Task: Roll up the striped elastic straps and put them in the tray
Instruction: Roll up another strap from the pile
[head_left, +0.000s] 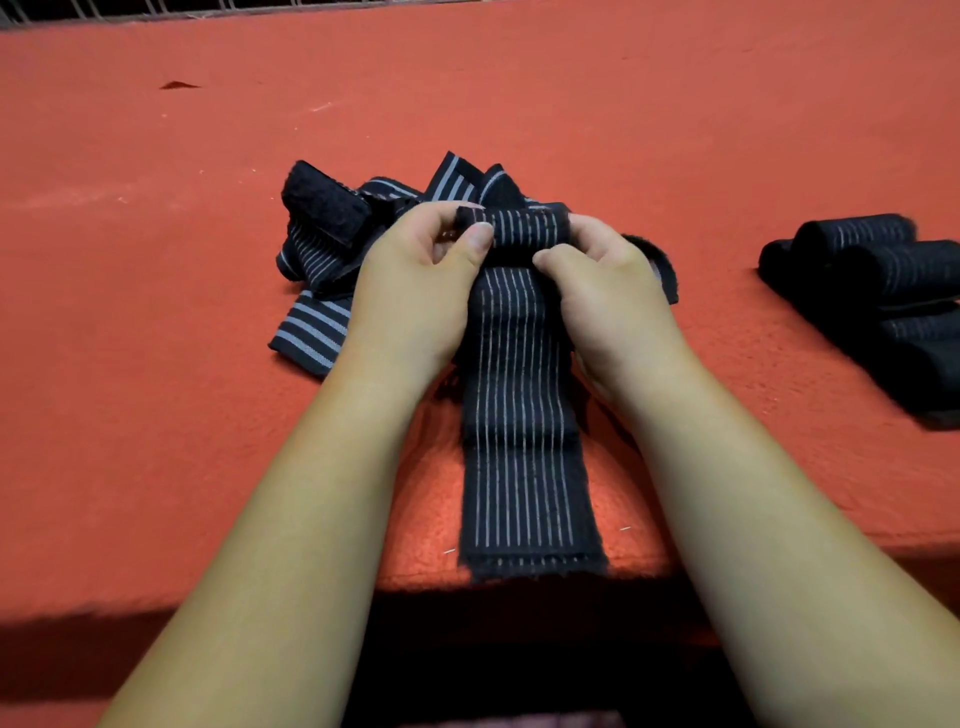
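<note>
Our forearms reach across the red table (156, 364); left hand (415, 280) and right hand (608, 291) pinch the small roll of the striped strap (524, 415), its tail trailing toward us. Should either thumb slacken, the elastic coil could spring open.
</note>
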